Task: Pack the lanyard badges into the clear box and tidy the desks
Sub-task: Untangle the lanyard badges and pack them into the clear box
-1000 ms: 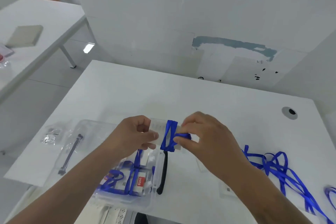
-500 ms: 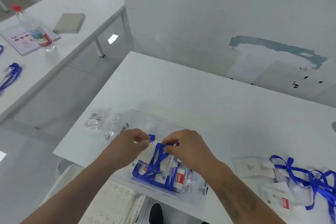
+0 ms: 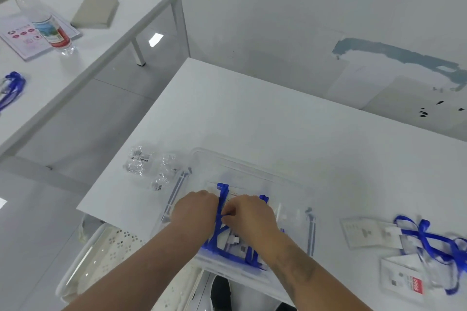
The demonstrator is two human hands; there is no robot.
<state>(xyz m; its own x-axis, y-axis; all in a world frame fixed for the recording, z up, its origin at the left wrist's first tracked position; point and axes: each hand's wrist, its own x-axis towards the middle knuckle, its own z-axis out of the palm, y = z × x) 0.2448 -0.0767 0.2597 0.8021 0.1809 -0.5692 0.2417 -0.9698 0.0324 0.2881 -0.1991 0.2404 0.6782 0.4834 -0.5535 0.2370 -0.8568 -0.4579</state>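
— Where are your hands right now?

— Both are down inside the clear box [image 3: 290,187], at the near edge of the worktop [image 3: 252,118]. My left hand [image 3: 195,212] and my right hand [image 3: 249,214] sit side by side, and each grip is curled and pinching the wrapped lanyard badge [image 3: 222,199] between them, its blue strap showing in the gap.

— How does the badge lie?

— Its long axis seems to run away from me, on top of the badges already packed, whose straps spread toward the box's near wall. It is directly under my fingers, so the move I judge next is simply letting go and lifting out.

— What is left after that?

— To my right, just beyond the box, loose badges with blue lanyards [image 3: 429,240] lie on the worktop; my right hand is the nearer one. To the left of the box lie small clear packets [image 3: 137,161]. Farther off, on the second worktop [image 3: 106,40], I see another blue lanyard [image 3: 12,83], a water bottle [image 3: 43,20], a leaflet [image 3: 22,40] and a grey pad [image 3: 96,11].
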